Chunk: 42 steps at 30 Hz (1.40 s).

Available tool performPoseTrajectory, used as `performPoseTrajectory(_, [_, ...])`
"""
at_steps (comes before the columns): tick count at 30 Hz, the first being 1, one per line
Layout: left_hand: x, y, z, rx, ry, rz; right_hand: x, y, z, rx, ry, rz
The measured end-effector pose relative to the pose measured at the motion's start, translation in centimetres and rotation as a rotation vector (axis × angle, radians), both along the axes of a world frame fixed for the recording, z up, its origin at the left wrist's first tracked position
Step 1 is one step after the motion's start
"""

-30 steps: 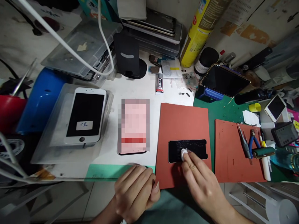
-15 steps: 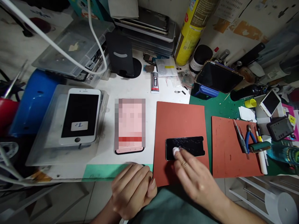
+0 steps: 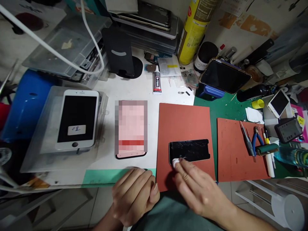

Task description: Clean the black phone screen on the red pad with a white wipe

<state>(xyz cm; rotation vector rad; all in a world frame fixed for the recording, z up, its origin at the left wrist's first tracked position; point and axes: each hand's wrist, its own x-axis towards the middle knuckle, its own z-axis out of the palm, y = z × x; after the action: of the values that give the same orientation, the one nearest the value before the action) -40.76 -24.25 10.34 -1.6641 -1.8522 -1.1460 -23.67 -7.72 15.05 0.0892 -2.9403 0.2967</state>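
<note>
My right hand [image 3: 196, 186] pinches a small white wad [image 3: 175, 161], perhaps cotton or tissue, against the near left corner of a black phone screen [image 3: 191, 150]. Pale streaks mark the glass, which lies flat on a reddish-brown mat [image 3: 184, 122]. My left hand [image 3: 135, 195] is a closed fist at the table's front edge, left of the mat; whatever its fingers hold, if anything, is hidden. Beyond that fist lies a lit phone [image 3: 131, 154] with its display pixelated.
A white phone [image 3: 78, 118] rests on a clear plastic case at left. A glue tube [image 3: 157, 81] lies behind the mat. On a second mat [image 3: 231, 147] at right are pliers [image 3: 257, 138] and other tools. A phone stand [image 3: 120, 54] stands at the back.
My right hand has slid the white wad nearer and slightly left, from the glass surface to its near left corner. My left fist keeps its pose. The whole view has shifted slightly.
</note>
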Motion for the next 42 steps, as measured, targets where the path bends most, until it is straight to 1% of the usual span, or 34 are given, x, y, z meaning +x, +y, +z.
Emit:
performPoseTrajectory(2, [0.0, 0.0, -0.1, 0.017, 0.003, 0.008, 0.3, 0.0, 0.0, 0.033, -0.015, -0.098])
performPoseTrajectory(3, [0.0, 0.0, -0.1, 0.018, 0.004, 0.008, 0.5, -0.1, 0.0, 0.049, -0.013, -0.125])
performPoseTrajectory(4, [0.0, 0.1, -0.1, 0.011, 0.006, 0.005, 0.6, -0.2, 0.0, 0.058, -0.008, -0.115])
performPoseTrajectory(7, [0.0, 0.3, -0.2, 0.025, 0.013, -0.007, 0.7, -0.3, 0.0, 0.032, 0.002, 0.004])
performPoseTrajectory(8, [0.0, 0.4, -0.3, 0.039, 0.013, -0.01, 0.8, -0.3, 0.0, 0.037, -0.003, -0.005])
performPoseTrajectory(11, [0.0, 0.5, -0.2, 0.04, 0.008, -0.008, 0.8, 0.1, 0.3, 0.074, -0.043, -0.12])
performPoseTrajectory(12, [0.1, 0.5, -0.1, 0.03, 0.012, -0.004, 0.7, 0.3, 0.3, 0.074, -0.044, -0.108])
performPoseTrajectory(15, [0.1, 0.5, 0.2, -0.004, -0.003, 0.0, 0.8, 1.0, 0.6, 0.019, -0.026, 0.049])
performPoseTrajectory(16, [0.1, 0.6, 0.2, -0.012, -0.014, -0.004, 0.9, 1.2, 0.7, 0.014, -0.021, 0.07])
performPoseTrajectory(19, [0.2, 0.6, 0.3, -0.002, -0.026, -0.007, 1.2, 2.1, 0.8, 0.054, -0.046, 0.004])
performPoseTrajectory(20, [0.3, 0.6, 0.3, -0.001, -0.024, -0.004, 1.2, 2.3, 0.9, 0.06, -0.052, 0.006])
performPoseTrajectory(24, [0.4, 0.7, 0.2, -0.025, -0.041, -0.011, 1.2, 2.8, 0.8, 0.016, -0.049, 0.148])
performPoseTrajectory(25, [0.3, 0.7, 0.2, -0.015, -0.04, -0.011, 1.2, 2.9, 0.8, 0.019, -0.051, 0.152])
performPoseTrajectory(28, [0.3, 0.6, 0.0, 0.001, -0.017, -0.008, 1.3, 3.2, 0.9, 0.049, -0.07, 0.101])
performPoseTrajectory(33, [0.3, 0.7, -0.5, 0.03, 0.018, 0.022, 1.1, 3.4, 1.1, 0.005, -0.046, 0.198])
performPoseTrajectory(37, [0.3, 0.9, -0.6, 0.061, 0.019, 0.019, 1.2, 3.6, 1.3, 0.03, -0.054, 0.148])
performPoseTrajectory(41, [0.2, 0.9, -0.5, 0.058, 0.029, 0.031, 1.3, 3.7, 1.3, 0.001, -0.055, 0.23])
performPoseTrajectory(42, [0.2, 0.9, -0.5, 0.058, 0.029, 0.033, 1.4, 3.7, 1.4, -0.005, -0.066, 0.226])
